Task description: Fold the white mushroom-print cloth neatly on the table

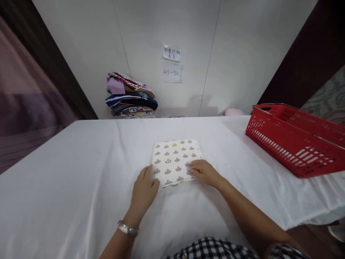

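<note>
The folded cloth [176,162] with little grey shapes lies in the middle of the white table [67,187]; the left hand [144,189] rests flat at its near left corner, fingers loose; the right hand [204,172] presses its near right corner, fingers curled on it; a red basket [293,140] sits far right.

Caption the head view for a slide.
Both hands, left and right, rest on a folded patterned cloth on a white-covered table.

The lower paper note [172,73] on the wall reads "45-50".
</note>
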Motion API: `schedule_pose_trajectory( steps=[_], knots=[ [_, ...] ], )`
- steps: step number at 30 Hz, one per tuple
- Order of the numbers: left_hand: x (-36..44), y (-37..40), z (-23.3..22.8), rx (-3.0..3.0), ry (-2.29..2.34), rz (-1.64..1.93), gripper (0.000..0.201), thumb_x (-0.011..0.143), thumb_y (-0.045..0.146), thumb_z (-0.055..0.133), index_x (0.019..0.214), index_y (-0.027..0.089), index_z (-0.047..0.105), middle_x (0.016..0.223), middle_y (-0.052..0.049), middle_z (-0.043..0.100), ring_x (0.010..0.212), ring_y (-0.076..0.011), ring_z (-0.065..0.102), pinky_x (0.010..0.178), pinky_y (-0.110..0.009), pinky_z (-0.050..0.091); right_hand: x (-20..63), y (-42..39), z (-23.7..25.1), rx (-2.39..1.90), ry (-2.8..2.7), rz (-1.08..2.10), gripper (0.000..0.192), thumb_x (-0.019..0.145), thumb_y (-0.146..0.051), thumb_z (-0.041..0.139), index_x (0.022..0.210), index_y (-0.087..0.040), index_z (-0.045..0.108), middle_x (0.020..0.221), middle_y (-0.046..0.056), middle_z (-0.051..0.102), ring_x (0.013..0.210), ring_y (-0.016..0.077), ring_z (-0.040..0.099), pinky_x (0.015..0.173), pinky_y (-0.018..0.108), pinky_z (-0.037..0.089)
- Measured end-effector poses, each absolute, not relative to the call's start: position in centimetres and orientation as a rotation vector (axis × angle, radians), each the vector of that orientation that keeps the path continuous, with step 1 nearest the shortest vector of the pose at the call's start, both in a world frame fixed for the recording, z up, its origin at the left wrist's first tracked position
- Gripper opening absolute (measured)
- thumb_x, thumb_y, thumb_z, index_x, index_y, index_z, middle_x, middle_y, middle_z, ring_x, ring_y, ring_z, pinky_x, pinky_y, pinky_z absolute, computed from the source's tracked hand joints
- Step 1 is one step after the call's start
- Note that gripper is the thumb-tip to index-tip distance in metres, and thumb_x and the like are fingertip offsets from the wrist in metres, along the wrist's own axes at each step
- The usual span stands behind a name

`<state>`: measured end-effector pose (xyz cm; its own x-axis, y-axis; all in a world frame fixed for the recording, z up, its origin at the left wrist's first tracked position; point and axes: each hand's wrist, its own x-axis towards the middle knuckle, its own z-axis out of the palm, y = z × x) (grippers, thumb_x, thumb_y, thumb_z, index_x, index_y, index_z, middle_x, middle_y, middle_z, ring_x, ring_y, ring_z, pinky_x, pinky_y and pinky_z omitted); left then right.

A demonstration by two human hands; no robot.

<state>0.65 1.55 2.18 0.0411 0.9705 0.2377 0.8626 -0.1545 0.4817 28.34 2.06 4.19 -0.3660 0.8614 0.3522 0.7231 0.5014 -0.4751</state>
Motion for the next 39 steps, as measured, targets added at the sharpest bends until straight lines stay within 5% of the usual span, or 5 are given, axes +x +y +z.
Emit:
schedule_pose_trajectory(
  steps=[4,8,21,30,39],
  knots=[
    [3.0,3.5,3.4,2.449,1.738,0.824,0.049,0.085,0.029,0.044,0.132,0.017,0.046,0.145,-0.014,0.039,0.134,-0.0293,0.035,0.108,-0.051,0.029,24.7,2.9,4.6,-1.273,-2.252,0.305,0.035,0.091,-0.034,0.049,0.123,-0.021,0.058,0.139,0.011,0.048,0.131,0.0259,0.039,0.107,0.047,0.033],
    [3.9,4.6,2.0,2.401,1.747,0.496,0.052,0.089,0.036,0.040,0.135,0.014,0.043,0.147,-0.015,0.035,0.138,-0.0300,0.027,0.108,-0.055,0.025,23.2,3.2,3.3,-1.403,-2.377,0.391,0.046,0.092,-0.038,0.047,0.135,-0.022,0.047,0.147,0.011,0.036,0.138,0.0276,0.027,0.111,0.053,0.022],
    [4.7,8.4,3.2,2.349,1.814,0.441,0.060,0.088,0.051,0.038,0.136,0.015,0.043,0.152,-0.014,0.024,0.142,-0.0300,0.016,0.111,-0.056,0.015,25.1,9.5,3.7,-1.557,-2.284,0.213,0.051,0.093,-0.040,0.044,0.140,-0.021,0.039,0.153,0.011,0.022,0.142,0.0264,0.012,0.112,0.049,0.014],
    [4.4,9.3,1.3,2.262,1.819,0.498,0.063,0.090,0.053,0.034,0.139,0.015,0.039,0.152,-0.013,0.025,0.142,-0.0289,0.017,0.107,-0.050,0.029,27.6,13.4,0.9,-1.852,-2.212,0.189,0.058,0.092,-0.053,0.037,0.139,-0.019,0.040,0.151,0.013,0.027,0.141,0.0288,0.018,0.111,0.052,0.013],
    [3.9,9.3,0.9,2.125,1.906,0.744,0.058,0.086,0.050,0.043,0.132,0.014,0.045,0.146,-0.017,0.036,0.134,-0.0310,0.034,0.104,-0.045,0.034,29.3,12.0,0.2,-1.714,-1.749,0.478,0.046,0.086,-0.035,0.051,0.131,-0.023,0.051,0.150,0.008,0.031,0.140,0.0272,0.023,0.111,0.050,0.026]
  ],
)
